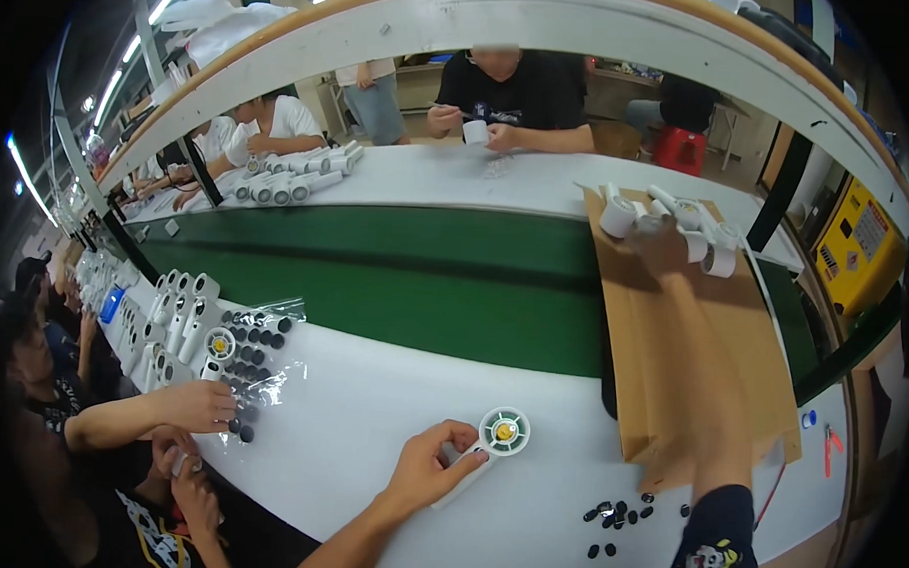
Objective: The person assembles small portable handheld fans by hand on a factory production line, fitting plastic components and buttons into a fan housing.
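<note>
My left hand (pixel 430 465) is closed around the handle of a white handheld fan body (pixel 504 432) above the near middle of the table. Its round head faces up, with green between the spokes and a yellow centre. Stretched far forward, my right hand (pixel 662 249) is at a group of white fan parts (pixel 618 218) with round heads, lying on a brown cardboard sheet (pixel 672 377). Motion smears that hand, and I cannot tell whether its fingers grip a part. Several small black oval pieces (pixel 619 514) lie on the white table left of my right forearm.
A green conveyor belt (pixel 424 288) crosses beyond the table, under a white overhead beam (pixel 543 32). At left, co-workers' hands (pixel 205 407) are near white fan bodies (pixel 183 320) and bagged black caps (pixel 257 357). Red-handled pliers (pixel 831 452) lie far right. Another person works opposite.
</note>
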The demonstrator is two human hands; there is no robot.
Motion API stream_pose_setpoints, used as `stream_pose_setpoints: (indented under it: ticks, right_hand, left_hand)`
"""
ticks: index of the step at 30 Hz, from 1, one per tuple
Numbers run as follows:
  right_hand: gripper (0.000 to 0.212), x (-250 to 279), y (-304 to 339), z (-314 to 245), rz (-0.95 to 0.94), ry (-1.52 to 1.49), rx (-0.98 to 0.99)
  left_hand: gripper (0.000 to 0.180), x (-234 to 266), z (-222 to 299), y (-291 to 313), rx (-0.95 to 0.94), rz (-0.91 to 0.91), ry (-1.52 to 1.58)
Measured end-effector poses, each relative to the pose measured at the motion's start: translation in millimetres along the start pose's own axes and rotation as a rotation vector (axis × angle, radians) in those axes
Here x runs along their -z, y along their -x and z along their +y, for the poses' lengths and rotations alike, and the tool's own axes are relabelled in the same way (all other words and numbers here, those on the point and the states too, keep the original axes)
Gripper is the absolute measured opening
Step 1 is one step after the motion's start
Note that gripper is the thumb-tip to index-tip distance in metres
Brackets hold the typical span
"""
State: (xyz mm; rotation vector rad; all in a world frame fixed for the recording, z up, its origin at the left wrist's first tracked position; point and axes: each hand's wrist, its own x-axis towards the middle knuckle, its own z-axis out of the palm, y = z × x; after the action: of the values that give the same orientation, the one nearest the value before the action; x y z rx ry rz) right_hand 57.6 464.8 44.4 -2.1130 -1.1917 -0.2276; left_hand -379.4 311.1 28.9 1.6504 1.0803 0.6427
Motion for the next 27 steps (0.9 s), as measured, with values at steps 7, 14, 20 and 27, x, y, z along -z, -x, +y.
stream_pose_setpoints:
  ticks: [7,14,20,27]
  right_hand:
    - [0.045,172,114,-54,0.0,-0.692,-0.036]
    - [0.062,253,243,-95,-0.704,-0.915,-0.08]
    - [0.048,276,309,-17,-0.357,-0.898,-0.143]
    - [0.007,271,357,71,-0.164,-0.2,-0.33]
  left_hand:
    - [0.035,-41,17,-4,-0.172,-0.054,-0.065]
    - [0.075,-56,70,10,-0.996,0.109,-0.29]
    - [0.04,-93,52,30,-0.679,-0.346,0.008]
    - [0.035,-106,43,20,0.061,-0.72,0.653]
